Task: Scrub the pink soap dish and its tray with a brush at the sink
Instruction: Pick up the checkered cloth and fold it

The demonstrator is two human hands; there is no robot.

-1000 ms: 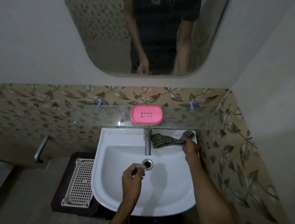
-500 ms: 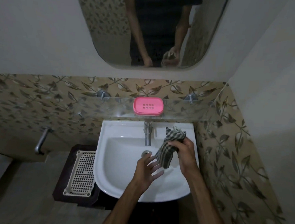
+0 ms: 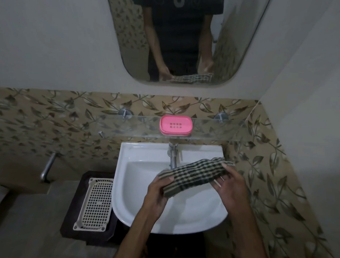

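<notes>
The room is dim and the whole frame has a muddy, slightly grainy look. The white sink (image 3: 123,185) is the brightest surface, with soft highlights along its rim and a faint shadow in the basin under the hands. Light seems to fall from above (no lamp is in view). The pink soap dish (image 3: 175,125) stays vivid. Wide-angle distortion bends the wall tiles (image 3: 39,111) and the corner at the right edge. The mirror (image 3: 181,37) reflection is dark and soft, with fine detail lost.
</notes>
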